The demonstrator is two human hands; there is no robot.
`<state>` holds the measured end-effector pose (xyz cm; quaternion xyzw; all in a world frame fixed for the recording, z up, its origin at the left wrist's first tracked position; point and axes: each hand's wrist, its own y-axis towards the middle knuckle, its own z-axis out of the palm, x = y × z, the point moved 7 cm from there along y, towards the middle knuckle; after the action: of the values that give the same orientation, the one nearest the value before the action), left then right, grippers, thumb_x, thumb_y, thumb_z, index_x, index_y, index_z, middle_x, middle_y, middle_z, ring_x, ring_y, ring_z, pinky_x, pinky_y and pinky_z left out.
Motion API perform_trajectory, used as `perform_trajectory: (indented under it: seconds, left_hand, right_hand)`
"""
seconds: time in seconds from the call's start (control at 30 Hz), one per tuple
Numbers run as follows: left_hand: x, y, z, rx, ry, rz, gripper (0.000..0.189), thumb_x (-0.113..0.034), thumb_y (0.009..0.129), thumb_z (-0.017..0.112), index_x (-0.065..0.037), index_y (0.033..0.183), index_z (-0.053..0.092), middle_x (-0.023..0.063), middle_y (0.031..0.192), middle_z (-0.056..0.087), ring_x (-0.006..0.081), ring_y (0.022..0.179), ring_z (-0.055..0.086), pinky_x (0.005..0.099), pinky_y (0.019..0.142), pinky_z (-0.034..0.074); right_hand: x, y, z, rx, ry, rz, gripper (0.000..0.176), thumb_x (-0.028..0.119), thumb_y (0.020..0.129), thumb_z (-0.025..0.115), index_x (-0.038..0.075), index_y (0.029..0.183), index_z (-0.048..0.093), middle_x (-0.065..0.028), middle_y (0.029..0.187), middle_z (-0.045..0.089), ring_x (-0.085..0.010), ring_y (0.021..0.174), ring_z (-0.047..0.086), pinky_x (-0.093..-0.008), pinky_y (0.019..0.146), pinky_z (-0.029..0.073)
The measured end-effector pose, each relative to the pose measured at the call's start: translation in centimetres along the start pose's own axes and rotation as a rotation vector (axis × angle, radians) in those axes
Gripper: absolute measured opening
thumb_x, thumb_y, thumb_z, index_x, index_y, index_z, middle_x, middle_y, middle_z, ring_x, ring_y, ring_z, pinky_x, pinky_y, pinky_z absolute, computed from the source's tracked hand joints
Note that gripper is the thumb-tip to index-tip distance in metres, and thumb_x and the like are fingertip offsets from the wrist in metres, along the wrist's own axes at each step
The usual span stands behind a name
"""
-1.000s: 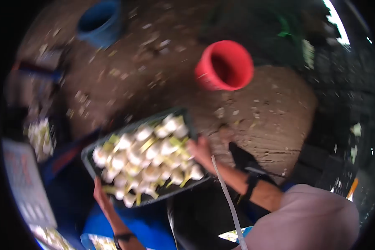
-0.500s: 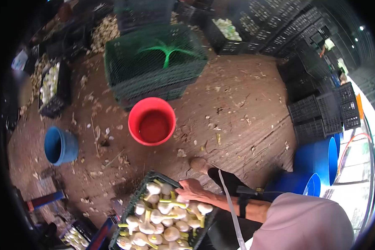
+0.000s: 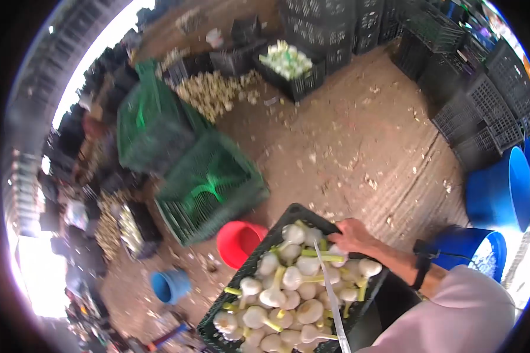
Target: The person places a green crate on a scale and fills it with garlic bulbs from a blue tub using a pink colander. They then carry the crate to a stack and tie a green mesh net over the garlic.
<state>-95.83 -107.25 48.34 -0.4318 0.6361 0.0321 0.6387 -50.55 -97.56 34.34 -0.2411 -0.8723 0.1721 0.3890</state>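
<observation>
My right hand is closed on the far right rim of a dark plastic crate, its fingertips curled over the edge. White garlic bulbs with short green-yellow stem stubs fill the crate, which is tilted in view and close to my body. A pale strap hangs across the bulbs. My left hand is out of view, and the crate's near side is cut off by the frame's lower edge.
Past the crate stand a red bucket, a blue bucket and green crates. Another garlic-filled crate stands beside loose bulbs on the floor. Blue barrels and stacked black crates line the right side.
The view has turned and shifted. The garlic crate now sits higher and further right in view, hiding part of the red bucket. My right hand keeps hold of its rim.
</observation>
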Motion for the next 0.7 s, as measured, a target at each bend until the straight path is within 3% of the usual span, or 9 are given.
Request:
perform_trajectory:
  seconds: [0.2, 0.23, 0.27, 0.33, 0.37, 0.57, 0.6, 0.63, 0.7]
  left_hand:
    - [-5.7, -3.2, 16.3, 0.384, -0.168, -0.082, 0.032, -0.027, 0.088, 0.054, 0.0, 0.105, 0.057, 0.0093, 0.09, 0.064, 0.0275, 0.078, 0.062, 0.0402, 0.069, 0.054]
    - [-5.7, -2.9, 19.1, 0.581, -0.204, 0.019, 0.038, -0.028, 0.091, 0.047, -0.002, 0.117, 0.055, 0.011, 0.111, 0.06, 0.0214, 0.095, 0.059, 0.0341, 0.077, 0.05]
    - [-6.2, -4.3, 21.6, 0.509, -0.165, -0.077, 0.029, -0.022, 0.088, 0.052, -0.002, 0.109, 0.056, 0.0114, 0.093, 0.062, 0.0178, 0.08, 0.059, 0.0323, 0.066, 0.05]
    - [-5.3, -4.4, 26.4, 0.651, -0.061, 0.153, 0.02, -0.018, 0.086, 0.054, -0.001, 0.096, 0.059, 0.0071, 0.082, 0.059, 0.0186, 0.072, 0.058, 0.0306, 0.061, 0.05]
    - [-3.7, -3.7, 30.3, 0.849, -0.146, -0.046, 0.028, -0.026, 0.087, 0.054, -0.004, 0.103, 0.059, 0.0063, 0.081, 0.062, 0.0185, 0.067, 0.058, 0.0336, 0.061, 0.05]
    - [2.4, -12.3, 46.0, 0.912, 0.071, -0.33, 0.012, -0.01, 0.078, 0.065, -0.001, 0.086, 0.062, 0.0062, 0.08, 0.06, 0.0168, 0.069, 0.056, 0.0319, 0.064, 0.048]
    - [4.6, -12.4, 47.1, 0.945, 0.178, -0.316, 0.013, -0.011, 0.077, 0.067, -0.001, 0.085, 0.063, 0.0063, 0.08, 0.06, 0.0162, 0.07, 0.056, 0.032, 0.066, 0.047]
    - [7.0, -12.1, 48.2, 0.916, 0.267, -0.304, 0.012, -0.012, 0.078, 0.065, -0.001, 0.082, 0.062, 0.0062, 0.08, 0.058, 0.0175, 0.067, 0.056, 0.0325, 0.062, 0.048]
    - [10.2, -13.5, 53.2, 1.025, 0.377, -0.342, 0.014, -0.015, 0.077, 0.066, -0.001, 0.077, 0.061, 0.0069, 0.078, 0.057, 0.0194, 0.064, 0.056, 0.0322, 0.057, 0.05]
  right_hand:
    - [-4.8, -5.7, -20.4, -0.42, 0.182, 0.103, 0.028, 0.029, 0.075, 0.062, 0.002, 0.081, 0.064, -0.0219, 0.081, 0.062, -0.0347, 0.079, 0.062, -0.0409, 0.07, 0.049]
    - [-6.0, -7.7, -22.9, -0.509, 0.245, 0.092, 0.027, 0.027, 0.074, 0.064, 0.001, 0.081, 0.063, -0.0214, 0.078, 0.061, -0.029, 0.073, 0.062, -0.0377, 0.066, 0.048]
    - [-8.1, -9.5, -24.7, -0.561, 0.22, 0.149, 0.022, 0.02, 0.074, 0.066, -0.001, 0.078, 0.062, -0.0151, 0.071, 0.062, -0.022, 0.062, 0.058, -0.0359, 0.06, 0.046]
    - [-9.5, -14.1, -28.2, -0.813, 0.662, -0.1, 0.008, 0.005, 0.074, 0.063, -0.002, 0.071, 0.061, 0.001, 0.059, 0.053, -0.0077, 0.058, 0.047, -0.0309, 0.05, 0.039]
    - [-12.7, -15.7, -29.3, -0.801, 0.493, 0.092, 0.005, 0.003, 0.074, 0.063, -0.001, 0.073, 0.062, 0.0015, 0.063, 0.053, -0.0054, 0.062, 0.046, -0.0274, 0.05, 0.038]
    - [-24.9, -22.2, -32.4, -0.986, 0.285, 0.308, 0.013, 0.006, 0.069, 0.06, -0.004, 0.076, 0.064, -0.0028, 0.063, 0.061, -0.0058, 0.06, 0.053, -0.0267, 0.052, 0.042]
    - [-23.9, -23.4, -32.1, -1.016, 0.374, 0.525, 0.014, 0.007, 0.067, 0.06, -0.004, 0.075, 0.063, -0.0054, 0.062, 0.06, -0.0118, 0.058, 0.054, -0.0306, 0.053, 0.043]
    - [-31.7, -24.7, -30.3, -1.161, -0.018, 0.505, 0.015, 0.009, 0.066, 0.06, -0.004, 0.073, 0.063, -0.0102, 0.06, 0.059, -0.0208, 0.057, 0.054, -0.0347, 0.054, 0.043]
    - [-30.9, -24.3, -30.2, -1.174, 0.332, 0.517, 0.017, 0.011, 0.064, 0.06, -0.004, 0.072, 0.064, -0.0186, 0.062, 0.058, -0.0281, 0.058, 0.056, -0.039, 0.057, 0.044]
